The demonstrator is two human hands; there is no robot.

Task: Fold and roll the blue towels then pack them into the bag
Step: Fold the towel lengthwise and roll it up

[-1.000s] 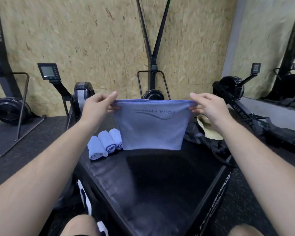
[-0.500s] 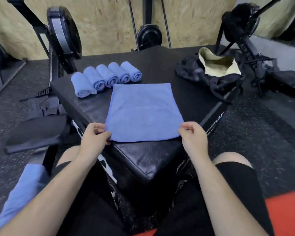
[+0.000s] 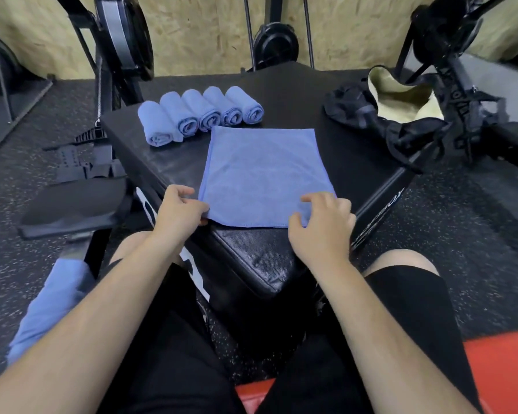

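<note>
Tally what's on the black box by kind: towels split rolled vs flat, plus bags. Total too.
Rolled blue towels: 5
Flat blue towel: 1
Black bag: 1
Total: 7

Person seen from own head cam. Left forearm (image 3: 87, 318) and right forearm (image 3: 380, 318) are bare all the way to the wrist, and so are the left hand (image 3: 178, 210) and right hand (image 3: 320, 231). Lower body is in black shorts (image 3: 174, 369): plain matte fabric, loose cut, each leg ending in a straight hem at the knee. Left knee (image 3: 132, 243) and right knee (image 3: 401, 259) show bare past the hems.
</note>
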